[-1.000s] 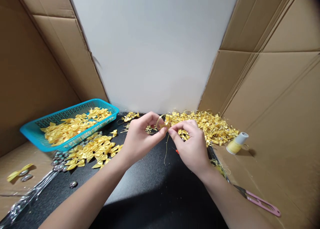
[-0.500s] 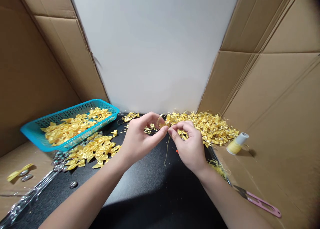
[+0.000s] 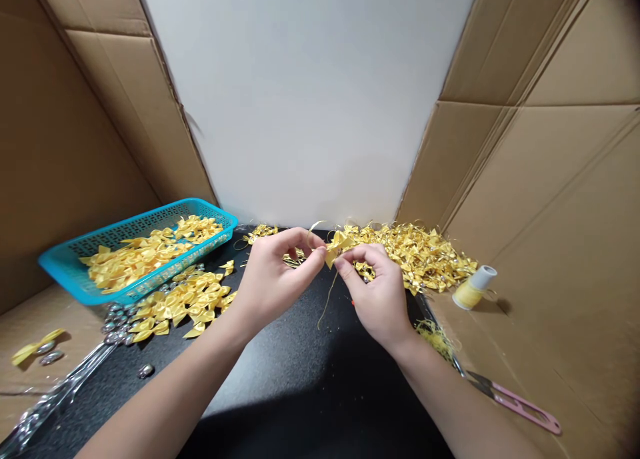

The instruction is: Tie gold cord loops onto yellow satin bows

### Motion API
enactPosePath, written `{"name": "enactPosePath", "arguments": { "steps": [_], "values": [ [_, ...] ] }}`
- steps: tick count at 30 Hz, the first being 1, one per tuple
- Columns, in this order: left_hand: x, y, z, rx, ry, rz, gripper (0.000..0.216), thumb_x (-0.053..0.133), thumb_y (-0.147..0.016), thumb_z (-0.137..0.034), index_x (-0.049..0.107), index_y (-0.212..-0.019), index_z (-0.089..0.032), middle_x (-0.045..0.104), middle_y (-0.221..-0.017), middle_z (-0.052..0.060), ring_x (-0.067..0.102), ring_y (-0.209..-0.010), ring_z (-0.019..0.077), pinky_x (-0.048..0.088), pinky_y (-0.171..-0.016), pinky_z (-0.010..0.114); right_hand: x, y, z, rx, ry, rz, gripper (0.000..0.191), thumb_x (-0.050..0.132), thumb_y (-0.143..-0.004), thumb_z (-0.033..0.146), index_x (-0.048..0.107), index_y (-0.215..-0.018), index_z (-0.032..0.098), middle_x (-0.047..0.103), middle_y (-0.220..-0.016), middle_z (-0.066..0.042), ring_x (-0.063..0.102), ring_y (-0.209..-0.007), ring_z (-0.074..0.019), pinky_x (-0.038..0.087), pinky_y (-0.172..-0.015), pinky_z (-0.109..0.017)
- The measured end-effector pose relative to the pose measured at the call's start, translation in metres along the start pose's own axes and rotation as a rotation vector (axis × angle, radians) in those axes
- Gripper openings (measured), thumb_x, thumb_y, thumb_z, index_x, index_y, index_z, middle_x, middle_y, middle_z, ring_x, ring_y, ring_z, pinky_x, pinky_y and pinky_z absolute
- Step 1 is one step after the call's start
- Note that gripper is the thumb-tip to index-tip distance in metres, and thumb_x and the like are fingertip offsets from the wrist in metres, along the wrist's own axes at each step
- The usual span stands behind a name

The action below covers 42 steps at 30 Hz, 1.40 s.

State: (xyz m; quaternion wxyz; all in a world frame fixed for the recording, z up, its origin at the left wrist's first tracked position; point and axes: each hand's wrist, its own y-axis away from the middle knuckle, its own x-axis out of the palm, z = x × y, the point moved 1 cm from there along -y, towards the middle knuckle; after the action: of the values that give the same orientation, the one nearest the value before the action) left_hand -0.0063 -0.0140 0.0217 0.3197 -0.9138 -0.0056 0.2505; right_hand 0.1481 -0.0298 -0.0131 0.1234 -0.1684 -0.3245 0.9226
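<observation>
Basket (image 3: 67,269): stood far left, bows (image 3: 135,262) inside it.
Loose bows (image 3: 185,299): lay on the bench (image 3: 285,372), just near of the basket.
Beads (image 3: 115,319): clustered by the loose bows' left side.
Single bead (image 3: 146,371): lay apart, nearer on the bench's left.
Held bow (image 3: 337,247): was between the left hand (image 3: 280,272) and right hand (image 3: 375,295), over the bench.
Heap (image 3: 425,252): covered the bench's far right.
Spool (image 3: 469,293): stood right of the heap.
Snips (image 3: 520,402): lay near right, nearer than the spool.
Panel (image 3: 310,99): rose behind the bench.
</observation>
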Motion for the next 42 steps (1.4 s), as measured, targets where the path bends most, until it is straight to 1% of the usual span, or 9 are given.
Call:
{"name": "enactPosePath", "arguments": {
  "steps": [5, 10, 16, 21, 26, 31, 37, 42],
  "values": [
    [-0.0012, 0.0, -0.0007, -0.028, 0.004, 0.042, 0.016, 0.062, -0.079, -0.028, 0.067, -0.072, -0.015, 0.069, -0.069, 0.002, 0.057, -0.062, 0.0119, 0.042, -0.06, 0.023, 0.0001, 0.0003, -0.0006, 0.015, 0.0, -0.001, 0.011, 0.065, -0.083, 0.024, 0.063, -0.073, 0.02, 0.064, -0.077, -0.001, 0.058, -0.082, -0.0175, 0.044, -0.08, -0.034],
    [-0.0015, 0.0, -0.0008, -0.045, 0.011, 0.045, 0.019, 0.062, -0.081, -0.031, 0.067, -0.072, -0.015, 0.064, -0.065, 0.0, 0.05, -0.059, 0.0098, 0.037, -0.055, 0.022, 0.0004, 0.0, 0.0, 0.021, 0.002, 0.003, 0.012, 0.064, -0.083, 0.024, 0.063, -0.073, 0.02, 0.063, -0.076, -0.001, 0.058, -0.08, -0.0176, 0.045, -0.078, -0.034],
    [0.0004, -0.0013, 0.0028, -0.155, 0.121, 0.13, 0.024, 0.059, -0.082, -0.035, 0.06, -0.069, -0.015, 0.055, -0.06, -0.002, 0.044, -0.054, 0.0088, 0.033, -0.051, 0.022, 0.0016, -0.0002, 0.0003, 0.019, -0.027, -0.009, 0.011, 0.064, -0.083, 0.025, 0.063, -0.073, 0.02, 0.064, -0.077, -0.001, 0.058, -0.081, -0.0177, 0.045, -0.079, -0.035],
    [0.0021, -0.003, 0.0044, -0.197, 0.211, 0.178, 0.023, 0.056, -0.082, -0.036, 0.06, -0.074, -0.015, 0.055, -0.064, -0.002, 0.046, -0.058, 0.0091, 0.035, -0.055, 0.023, 0.0022, 0.0002, -0.0008, 0.011, -0.049, -0.001, 0.01, 0.064, -0.083, 0.024, 0.063, -0.074, 0.02, 0.064, -0.077, -0.001, 0.057, -0.08, -0.0174, 0.045, -0.078, -0.034],
    [0.0027, -0.0038, 0.0032, -0.212, 0.257, 0.201, 0.019, 0.056, -0.081, -0.031, 0.058, -0.072, -0.015, 0.055, -0.065, -0.002, 0.047, -0.061, 0.0092, 0.036, -0.059, 0.023, 0.0015, 0.0003, -0.002, 0.005, -0.06, 0.013, 0.01, 0.064, -0.083, 0.023, 0.063, -0.074, 0.02, 0.063, -0.076, -0.001, 0.057, -0.08, -0.0169, 0.044, -0.078, -0.033],
    [0.0049, -0.005, 0.0031, -0.236, 0.316, 0.267, 0.021, 0.057, -0.08, -0.033, 0.057, -0.07, -0.015, 0.054, -0.065, -0.002, 0.048, -0.063, 0.0097, 0.037, -0.062, 0.023, 0.0011, 0.0005, -0.0033, 0.012, -0.094, 0.039, 0.009, 0.064, -0.084, 0.025, 0.065, -0.076, 0.021, 0.064, -0.077, -0.001, 0.057, -0.08, -0.0173, 0.044, -0.077, -0.033],
    [0.0067, -0.006, 0.0014, -0.277, 0.393, 0.237, 0.021, 0.058, -0.079, -0.035, 0.057, -0.07, -0.016, 0.053, -0.065, -0.002, 0.049, -0.064, 0.0105, 0.042, -0.066, 0.024, 0.0021, 0.0001, -0.0054, 0.039, -0.123, 0.04, 0.01, 0.065, -0.083, 0.027, 0.064, -0.075, 0.021, 0.064, -0.078, -0.001, 0.057, -0.08, -0.0173, 0.044, -0.078, -0.034],
    [0.0071, -0.0055, 0.0013, -0.282, 0.423, 0.217, 0.021, 0.058, -0.079, -0.035, 0.058, -0.071, -0.016, 0.054, -0.065, -0.002, 0.05, -0.065, 0.0104, 0.043, -0.067, 0.024, 0.0021, -0.0015, -0.0053, 0.052, -0.112, 0.049, 0.01, 0.065, -0.082, 0.026, 0.064, -0.074, 0.021, 0.064, -0.076, 0.0, 0.056, -0.078, -0.0167, 0.043, -0.077, -0.033]
  ]
}}
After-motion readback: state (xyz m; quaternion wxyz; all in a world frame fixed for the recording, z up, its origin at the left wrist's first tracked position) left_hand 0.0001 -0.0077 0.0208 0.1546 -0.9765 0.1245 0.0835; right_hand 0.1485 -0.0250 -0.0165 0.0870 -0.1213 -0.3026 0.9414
